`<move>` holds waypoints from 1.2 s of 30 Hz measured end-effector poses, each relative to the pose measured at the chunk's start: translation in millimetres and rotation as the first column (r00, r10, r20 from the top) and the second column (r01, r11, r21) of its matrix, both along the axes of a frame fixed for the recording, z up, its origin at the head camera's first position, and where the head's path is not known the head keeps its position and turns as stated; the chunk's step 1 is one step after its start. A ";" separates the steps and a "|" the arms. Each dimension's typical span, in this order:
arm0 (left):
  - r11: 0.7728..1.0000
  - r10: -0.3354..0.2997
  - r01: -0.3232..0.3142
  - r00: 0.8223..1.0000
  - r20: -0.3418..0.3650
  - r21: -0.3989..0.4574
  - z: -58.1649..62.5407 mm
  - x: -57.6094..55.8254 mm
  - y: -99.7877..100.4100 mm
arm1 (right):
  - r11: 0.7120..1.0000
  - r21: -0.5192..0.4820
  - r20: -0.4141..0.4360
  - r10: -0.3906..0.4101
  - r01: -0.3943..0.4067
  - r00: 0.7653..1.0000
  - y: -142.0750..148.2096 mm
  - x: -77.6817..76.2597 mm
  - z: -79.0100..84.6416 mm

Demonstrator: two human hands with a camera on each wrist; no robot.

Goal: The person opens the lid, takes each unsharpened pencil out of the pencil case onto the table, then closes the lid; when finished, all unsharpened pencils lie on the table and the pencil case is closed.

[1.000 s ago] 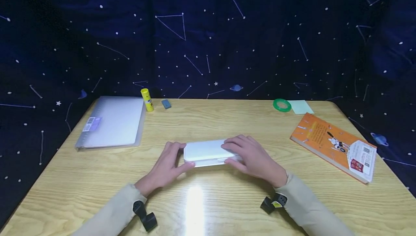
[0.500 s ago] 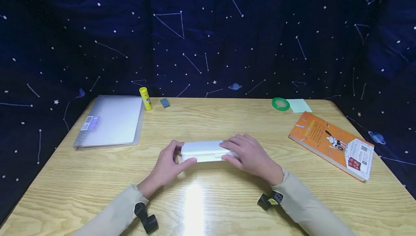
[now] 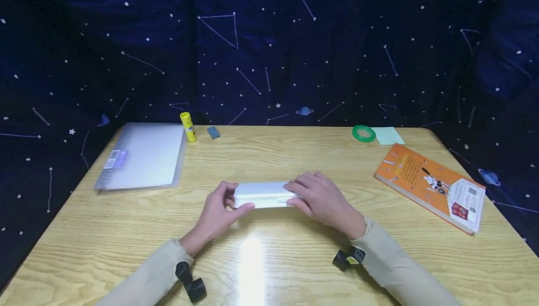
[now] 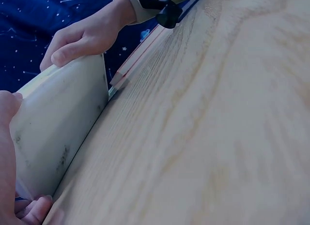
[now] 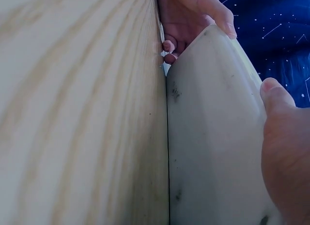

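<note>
Head view, left to right: a translucent ring binder lies left of frame beside a standing glue stick. At centre, the left hand curls round the left end of a white pencil case, apparently steadying it. The right hand grips the right end, thumb at the front tab, seemingly for control there. Right fingers mask that end; contents are hidden; contact with the tabletop is unclear.
</note>
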State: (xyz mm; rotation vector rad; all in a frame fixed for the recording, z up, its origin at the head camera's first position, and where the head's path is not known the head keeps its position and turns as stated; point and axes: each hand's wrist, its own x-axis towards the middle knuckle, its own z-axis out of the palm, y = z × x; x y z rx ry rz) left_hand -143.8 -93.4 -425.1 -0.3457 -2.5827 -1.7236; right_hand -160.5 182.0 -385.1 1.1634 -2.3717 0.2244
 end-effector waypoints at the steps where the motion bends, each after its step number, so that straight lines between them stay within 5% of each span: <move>1: 1.000 0.000 0.000 1.000 0.003 0.000 0.0 0.0 0.2 | 1.000 0.000 -0.004 -0.002 0.002 1.000 -0.3 0.1 0.1; 23: 0.999 0.029 -0.029 1.000 0.009 0.030 -1.0 0.8 3.2 | 0.999 0.022 -0.063 -0.026 0.028 0.998 -4.2 1.2 0.8; 36: 0.999 -0.036 0.033 0.995 -0.092 -0.039 -0.7 1.5 -1.1 | 0.994 -0.105 0.129 0.031 -0.017 0.991 7.7 -5.5 7.3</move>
